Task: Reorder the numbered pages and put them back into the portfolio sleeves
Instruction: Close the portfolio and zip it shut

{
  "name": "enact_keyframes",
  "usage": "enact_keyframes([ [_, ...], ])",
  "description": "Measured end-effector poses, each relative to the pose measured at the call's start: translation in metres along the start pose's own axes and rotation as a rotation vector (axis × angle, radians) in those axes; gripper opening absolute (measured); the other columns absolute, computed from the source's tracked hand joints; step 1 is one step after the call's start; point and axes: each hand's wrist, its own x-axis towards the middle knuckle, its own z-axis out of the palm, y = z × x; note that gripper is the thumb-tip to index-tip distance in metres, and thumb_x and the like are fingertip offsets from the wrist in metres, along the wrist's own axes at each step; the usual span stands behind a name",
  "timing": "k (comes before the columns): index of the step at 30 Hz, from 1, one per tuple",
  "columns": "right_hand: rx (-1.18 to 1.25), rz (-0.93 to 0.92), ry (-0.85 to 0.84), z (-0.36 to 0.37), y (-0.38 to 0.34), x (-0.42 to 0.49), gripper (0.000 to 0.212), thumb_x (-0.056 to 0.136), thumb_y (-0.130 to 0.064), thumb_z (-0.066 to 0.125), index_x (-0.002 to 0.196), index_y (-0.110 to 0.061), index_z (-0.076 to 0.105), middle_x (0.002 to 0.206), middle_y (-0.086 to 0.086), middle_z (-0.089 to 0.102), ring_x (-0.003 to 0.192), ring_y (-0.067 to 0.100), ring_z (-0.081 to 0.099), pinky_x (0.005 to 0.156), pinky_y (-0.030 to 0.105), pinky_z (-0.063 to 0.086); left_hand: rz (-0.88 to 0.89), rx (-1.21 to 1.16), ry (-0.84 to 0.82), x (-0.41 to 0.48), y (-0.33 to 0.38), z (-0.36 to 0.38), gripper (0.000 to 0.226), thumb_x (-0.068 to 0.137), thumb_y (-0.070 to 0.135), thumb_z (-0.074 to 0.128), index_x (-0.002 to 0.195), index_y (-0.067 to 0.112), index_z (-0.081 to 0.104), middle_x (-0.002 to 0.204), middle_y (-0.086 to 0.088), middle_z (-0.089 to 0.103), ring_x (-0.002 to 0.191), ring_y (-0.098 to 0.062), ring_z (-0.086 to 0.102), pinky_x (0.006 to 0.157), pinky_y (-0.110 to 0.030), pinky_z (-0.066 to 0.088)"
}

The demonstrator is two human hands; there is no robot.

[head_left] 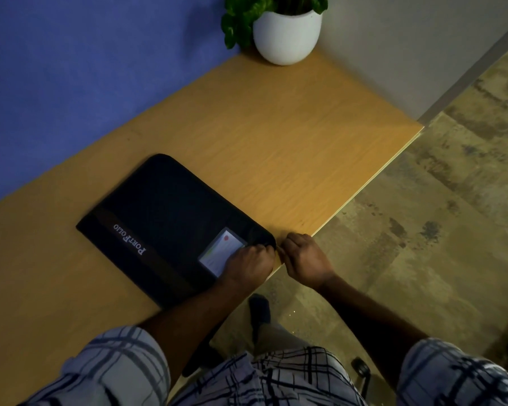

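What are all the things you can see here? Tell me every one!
portfolio: one, black, closed, flat on the desk by its front edge
card: one, white with a red dot, in the portfolio's window pocket
desk: one, light wood, against the walls
potted plant: one, green leaves in a white pot, desk's far corner
walls: two, blue at left, grey at right
floor: one, mottled brown, right of the desk
sleeves: two, plaid, bottom edge
left hand: one, grips the portfolio's near corner
right hand: one, pinches at that same corner
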Motion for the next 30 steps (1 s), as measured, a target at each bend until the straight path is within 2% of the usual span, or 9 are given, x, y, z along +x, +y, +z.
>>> enact_keyframes([
  [8, 0.06, 0.086, -0.04, 0.011, -0.014, -0.013, 0.021, 0.095, -0.019, 0.047, 0.088, -0.009, 0.064, 0.081, 0.006, 0.059, 0.072, 0.019, 0.054, 0.068, 0.033, 0.046, 0.033, -0.033, -0.003, -0.006, -0.007, 0.012, 0.024, 0.103, 0.025, 0.047, 0.121, 0.01, 0.052, 0.116, -0.011, 0.062, 0.101, -0.02, 0.064, 0.076, -0.024, 0.044],
  [16, 0.037, 0.154, 0.017, 0.016, -0.028, -0.017, 0.019, 0.093, -0.018, 0.049, 0.085, -0.01, 0.064, 0.078, 0.006, 0.058, 0.068, 0.018, 0.052, 0.065, 0.03, 0.044, 0.057, -0.113, -0.033, -0.009, -0.012, 0.013, 0.026, 0.103, 0.024, 0.045, 0.126, 0.013, 0.048, 0.122, -0.009, 0.058, 0.107, -0.019, 0.061, 0.085, -0.027, 0.048],
  [19, 0.032, 0.177, 0.035, 0.017, -0.029, -0.019, 0.019, 0.093, -0.018, 0.051, 0.083, -0.009, 0.064, 0.077, 0.006, 0.059, 0.066, 0.019, 0.052, 0.063, 0.029, 0.043, 0.041, -0.12, -0.017, -0.009, -0.012, 0.014, 0.023, 0.104, 0.025, 0.043, 0.124, 0.015, 0.05, 0.119, -0.007, 0.06, 0.102, -0.017, 0.062, 0.08, -0.025, 0.047],
  [21, 0.037, 0.202, 0.024, 0.018, -0.028, -0.019, 0.019, 0.094, -0.019, 0.052, 0.086, -0.008, 0.066, 0.079, 0.007, 0.06, 0.067, 0.019, 0.054, 0.064, 0.031, 0.045, 0.038, -0.128, 0.005, -0.007, -0.012, 0.011, 0.023, 0.106, 0.03, 0.039, 0.118, 0.016, 0.052, 0.113, -0.006, 0.062, 0.093, -0.016, 0.062, 0.071, -0.025, 0.043],
  [24, 0.07, 0.264, 0.026, 0.016, -0.032, -0.016, 0.015, 0.094, -0.016, 0.055, 0.093, -0.007, 0.067, 0.085, 0.007, 0.062, 0.067, 0.019, 0.055, 0.062, 0.03, 0.048, 0.063, -0.163, 0.062, 0.005, -0.02, 0.0, 0.028, 0.106, 0.036, 0.034, 0.119, 0.017, 0.049, 0.116, -0.004, 0.052, 0.087, -0.015, 0.056, 0.067, -0.027, 0.039],
  [26, 0.086, 0.286, 0.05, 0.015, -0.035, -0.014, 0.011, 0.092, -0.012, 0.059, 0.094, -0.007, 0.069, 0.084, 0.007, 0.062, 0.065, 0.018, 0.054, 0.06, 0.029, 0.046, 0.085, -0.2, 0.095, 0.016, -0.031, -0.007, 0.028, 0.104, 0.032, 0.04, 0.127, 0.018, 0.05, 0.127, -0.002, 0.045, 0.101, -0.015, 0.054, 0.079, -0.031, 0.047],
  [28, 0.082, 0.301, 0.075, 0.014, -0.034, -0.015, 0.011, 0.092, -0.012, 0.06, 0.093, -0.008, 0.07, 0.084, 0.005, 0.063, 0.065, 0.017, 0.055, 0.06, 0.028, 0.045, 0.134, -0.174, 0.014, 0.027, -0.044, -0.012, 0.032, 0.102, 0.027, 0.046, 0.133, 0.02, 0.054, 0.133, 0.0, 0.042, 0.115, -0.018, 0.049, 0.097, -0.038, 0.044],
  [30, 0.081, 0.329, 0.089, 0.014, -0.033, -0.016, 0.018, 0.094, -0.018, 0.055, 0.094, -0.01, 0.071, 0.086, 0.003, 0.063, 0.068, 0.015, 0.055, 0.061, 0.029, 0.049, 0.163, -0.175, -0.073, 0.035, -0.053, -0.016, 0.029, 0.101, 0.027, 0.05, 0.128, 0.021, 0.058, 0.129, 0.001, 0.046, 0.115, -0.018, 0.049, 0.1, -0.038, 0.041],
])
